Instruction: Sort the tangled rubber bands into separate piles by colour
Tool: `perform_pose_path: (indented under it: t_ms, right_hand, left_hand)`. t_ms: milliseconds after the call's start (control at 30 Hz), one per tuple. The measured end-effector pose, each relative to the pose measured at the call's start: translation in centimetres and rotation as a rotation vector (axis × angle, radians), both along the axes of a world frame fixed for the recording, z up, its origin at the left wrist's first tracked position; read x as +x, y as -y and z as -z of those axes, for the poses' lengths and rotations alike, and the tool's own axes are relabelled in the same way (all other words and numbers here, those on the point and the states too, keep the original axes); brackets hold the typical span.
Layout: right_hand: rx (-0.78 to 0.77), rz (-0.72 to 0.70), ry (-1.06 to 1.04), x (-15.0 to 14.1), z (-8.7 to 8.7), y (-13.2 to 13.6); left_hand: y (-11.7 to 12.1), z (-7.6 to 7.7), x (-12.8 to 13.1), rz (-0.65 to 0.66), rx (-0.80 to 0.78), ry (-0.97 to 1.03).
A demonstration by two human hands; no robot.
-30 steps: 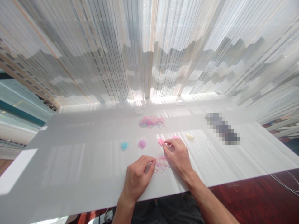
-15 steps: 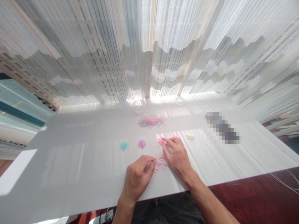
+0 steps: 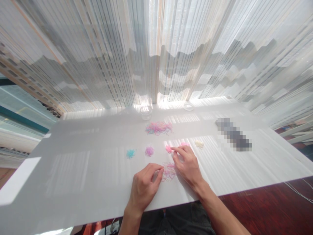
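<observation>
My right hand (image 3: 188, 164) rests over the table with its index finger stretched to the edge of a small bright pink pile (image 3: 168, 149) and its thumb apart. Just beyond its knuckles lies another pink pile (image 3: 185, 144), partly covered. My left hand (image 3: 146, 181) has thumb and index pinched together at the left edge of a loose mixed pile (image 3: 168, 172) of thin pink, purple and pale loops, like small elastic bands. Anything in that pinch is too small to make out. A teal pile (image 3: 130, 153) and a purple pile (image 3: 149, 151) sit farther left; a cream pile (image 3: 199, 144) lies right.
Behind the sorted piles is a larger mixed heap (image 3: 158, 128) of coloured strands. A clear bowl (image 3: 146, 111) and a shallow clear dish (image 3: 188, 106) stand by the striped curtain (image 3: 144, 65). A blurred-out dark object (image 3: 233, 134) lies on the white table (image 3: 73, 169).
My right index finger has drawn slightly right, off the bright pink pile to its edge, and the thumb has shifted right too. My left hand holds nearly the same pinch and place.
</observation>
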State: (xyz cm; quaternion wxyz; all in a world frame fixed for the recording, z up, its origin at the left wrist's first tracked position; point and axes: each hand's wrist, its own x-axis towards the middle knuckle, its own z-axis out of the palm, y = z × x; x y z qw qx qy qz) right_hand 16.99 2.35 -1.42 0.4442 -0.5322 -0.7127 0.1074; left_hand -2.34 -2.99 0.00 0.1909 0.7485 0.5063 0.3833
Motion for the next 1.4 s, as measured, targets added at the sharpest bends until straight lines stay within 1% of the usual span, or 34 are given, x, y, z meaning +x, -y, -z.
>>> perform_pose_path:
  t_ms: [133,267,367,533,667,800,933,1100,1267,1400]
  right_hand:
    - [-0.057,-0.046,-0.037,0.8,-0.9,0.9]
    - [-0.12,-0.194,0.048,1.7,-1.4,2.0]
    - [-0.134,-0.258,0.101,2.2,-1.2,2.4]
    - [-0.111,-0.242,0.098,2.5,-0.8,2.6]
    - [-0.094,-0.218,0.102,2.4,-0.5,2.7]
    - [-0.098,-0.247,0.141,2.2,-0.4,2.7]
    - [-0.108,-0.283,0.143,2.2,-0.5,2.7]
    - [-0.118,-0.306,0.108,2.4,-0.8,2.7]
    - [-0.11,-0.326,0.105,2.5,-0.6,2.6]
    - [-0.087,-0.353,0.138,2.5,-0.4,2.6]
  left_hand:
    - [0.0,-0.2,0.0,-0.017,0.014,-0.002]
    - [-0.1,-0.3,0.1,-0.023,0.036,-0.019]
    - [-0.2,-0.2,0.1,-0.043,0.06,-0.055]
    - [-0.4,0.0,0.3,-0.074,0.151,-0.17]
    - [-0.5,0.2,0.4,-0.083,0.182,-0.222]
    - [-0.6,0.5,0.4,-0.066,0.184,-0.279]
    - [-0.6,0.7,0.5,-0.087,0.16,-0.325]
    - [-0.5,0.5,0.5,-0.072,0.128,-0.311]
    - [-0.5,0.3,0.2,-0.043,0.101,-0.259]
    - [-0.7,-0.1,0.3,-0.078,0.037,-0.222]
